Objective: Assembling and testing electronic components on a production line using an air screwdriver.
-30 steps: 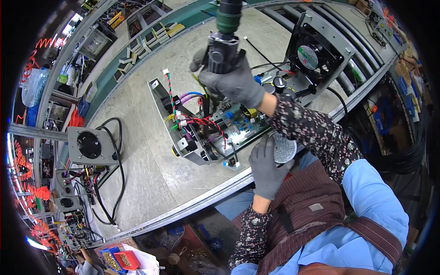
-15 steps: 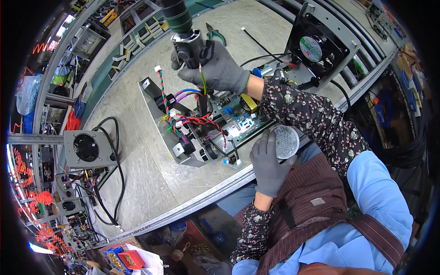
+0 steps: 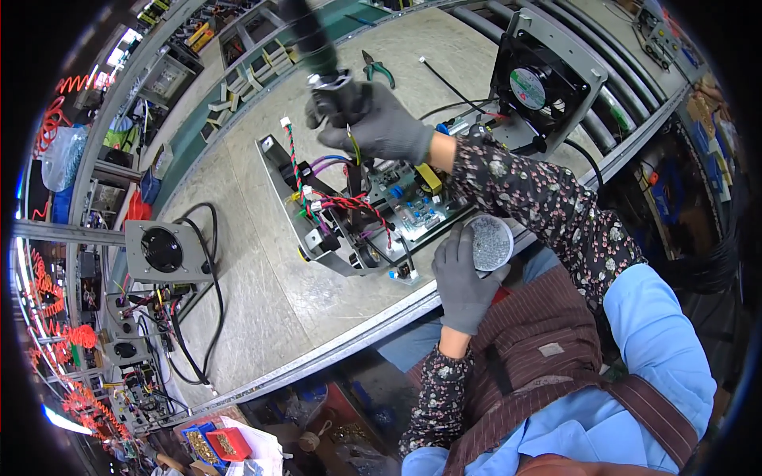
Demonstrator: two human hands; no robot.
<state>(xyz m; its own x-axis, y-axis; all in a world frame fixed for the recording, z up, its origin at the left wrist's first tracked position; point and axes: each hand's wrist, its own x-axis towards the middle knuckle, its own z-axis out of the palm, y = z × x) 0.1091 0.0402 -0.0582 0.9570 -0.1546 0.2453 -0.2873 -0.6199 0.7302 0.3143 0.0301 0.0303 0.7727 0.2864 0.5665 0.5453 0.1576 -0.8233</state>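
In my gloved right hand (image 3: 381, 127) is a power screwdriver (image 3: 313, 49), dark green and black, its fingers closed round the lower end. The hand hovers above an open metal chassis (image 3: 349, 260); the tool's tip is hidden. A circuit board (image 3: 417, 210) with blue and yellow parts sits in the chassis, beside twisted red, black and green wires (image 3: 349, 201). At the table's front edge my gloved left hand (image 3: 462, 282) grips a round dish (image 3: 492, 243) of small metal pieces, fingers and thumb at its rim. A green-yellow wire (image 3: 352, 144) rises beside my right hand.
A black fan on a metal panel (image 3: 528, 87) stands at the back right, near rollers (image 3: 611, 111). Green-handled pliers (image 3: 379, 70) lie behind my right hand. Another fan unit (image 3: 163, 248) with black cables is at the left. Red and blue bins (image 3: 228, 444) stand below.
The screwdriver has come down a little toward the chassis. The bright light on the circuit board is gone. My left hand stays at the dish; the whole view has shifted slightly.
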